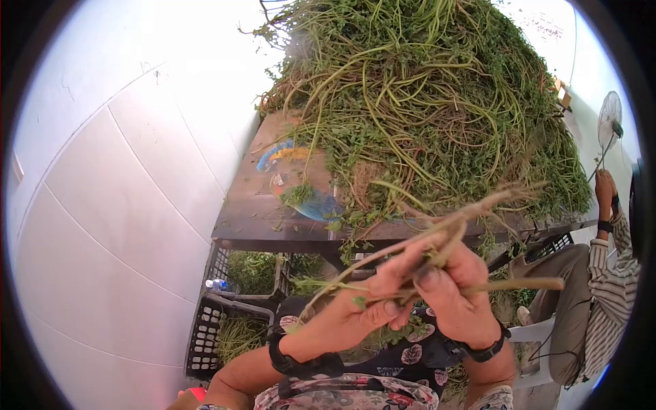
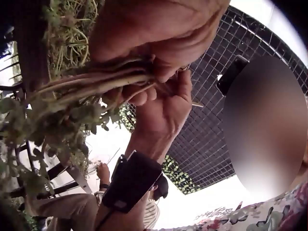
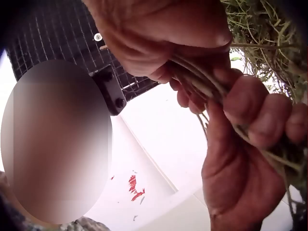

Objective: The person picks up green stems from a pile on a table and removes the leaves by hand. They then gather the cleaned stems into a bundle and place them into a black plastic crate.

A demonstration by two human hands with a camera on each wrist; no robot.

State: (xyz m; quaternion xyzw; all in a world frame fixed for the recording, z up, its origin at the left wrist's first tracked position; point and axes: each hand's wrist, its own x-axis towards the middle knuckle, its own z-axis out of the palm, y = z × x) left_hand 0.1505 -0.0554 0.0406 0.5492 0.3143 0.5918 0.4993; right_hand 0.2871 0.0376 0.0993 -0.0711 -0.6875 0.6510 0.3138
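Observation:
A small bunch of leafy plant stems [image 1: 410,236] crosses both hands in front of the body. My left hand [image 1: 362,304] grips the stems, its fingers curled round them in the right wrist view. Close against it, my right hand [image 1: 451,294] pinches the same bunch between thumb and fingers. One thick cut stem [image 1: 523,283] juts out to the right. In the left wrist view, green leaves [image 2: 62,139] hang from the stems' far end. Dark stains mark the right thumb. Parts of the stems are hidden inside the hands.
A large heap of similar stems [image 1: 424,102] covers most of the wooden table [image 1: 239,198] ahead. Black crates [image 1: 205,335] with greens stand below its left side. A seated person in a striped shirt [image 1: 608,287] is at the right, near a fan [image 1: 609,119].

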